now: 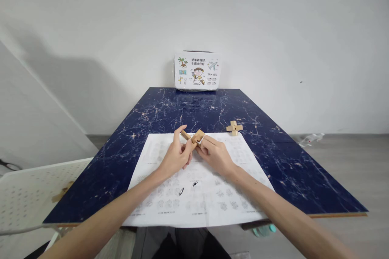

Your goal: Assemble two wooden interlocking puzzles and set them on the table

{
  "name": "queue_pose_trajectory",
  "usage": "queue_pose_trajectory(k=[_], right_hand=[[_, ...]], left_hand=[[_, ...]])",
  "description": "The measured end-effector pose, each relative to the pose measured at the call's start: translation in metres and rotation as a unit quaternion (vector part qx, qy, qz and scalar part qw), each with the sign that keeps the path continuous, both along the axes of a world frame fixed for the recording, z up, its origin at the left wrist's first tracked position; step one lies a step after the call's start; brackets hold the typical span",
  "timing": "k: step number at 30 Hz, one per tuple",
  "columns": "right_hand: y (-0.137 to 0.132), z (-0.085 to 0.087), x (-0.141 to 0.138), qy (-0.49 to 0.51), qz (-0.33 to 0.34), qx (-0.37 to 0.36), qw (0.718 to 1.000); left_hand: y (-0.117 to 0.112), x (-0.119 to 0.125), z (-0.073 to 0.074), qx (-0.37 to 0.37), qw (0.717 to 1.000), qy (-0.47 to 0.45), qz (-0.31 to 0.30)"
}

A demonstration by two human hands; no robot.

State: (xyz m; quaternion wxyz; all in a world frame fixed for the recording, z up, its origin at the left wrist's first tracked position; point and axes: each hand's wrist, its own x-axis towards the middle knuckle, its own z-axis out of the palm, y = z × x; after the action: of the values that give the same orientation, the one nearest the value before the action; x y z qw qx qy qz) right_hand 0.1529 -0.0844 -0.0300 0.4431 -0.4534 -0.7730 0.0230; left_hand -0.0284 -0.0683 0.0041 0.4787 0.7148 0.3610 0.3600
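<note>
My left hand (179, 154) is closed on light-brown wooden puzzle pieces (199, 135), with its index finger stretched out past them. One block end sticks out beside that finger, and a wider piece shows between the two hands. My right hand (215, 154) pinches the same wooden pieces from the right, its fingers curled. A thin white edge shows by its fingertips; I cannot tell what it is. Both hands are over a white printed sheet (194, 206) with rows of small drawings. An assembled cross-shaped wooden burr puzzle (234, 128) sits at the sheet's far right corner.
Two small black items (181, 191) lie on the sheet, too small to name. A white cartoon-printed case (197, 71) stands against the wall at the back of the blue marbled table (146, 109). A white perforated surface (33, 186) is at the left, lower than the table.
</note>
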Motion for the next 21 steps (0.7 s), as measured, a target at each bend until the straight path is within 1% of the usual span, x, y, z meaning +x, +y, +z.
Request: queue_pose_trajectory(k=[3, 7, 14, 21], right_hand=[[-0.0003, -0.0004, 0.0011, -0.002, -0.002, 0.003, 1.000], [-0.0006, -0.0009, 0.0020, 0.001, 0.010, -0.009, 1.000], [-0.0027, 0.0015, 0.0000, 0.001, 0.028, 0.004, 1.000], [-0.0017, 0.0006, 0.0003, 0.026, 0.034, 0.016, 0.999]], left_hand=[[-0.0021, -0.0008, -0.0027, 0.018, 1.000, 0.010, -0.008], [-0.0033, -0.0003, -0.0043, 0.029, 0.999, 0.008, -0.019], [-0.0030, 0.0012, -0.0046, 0.026, 0.999, 0.010, 0.039], [0.0012, 0.0019, -0.0062, 0.013, 0.998, 0.029, 0.054]])
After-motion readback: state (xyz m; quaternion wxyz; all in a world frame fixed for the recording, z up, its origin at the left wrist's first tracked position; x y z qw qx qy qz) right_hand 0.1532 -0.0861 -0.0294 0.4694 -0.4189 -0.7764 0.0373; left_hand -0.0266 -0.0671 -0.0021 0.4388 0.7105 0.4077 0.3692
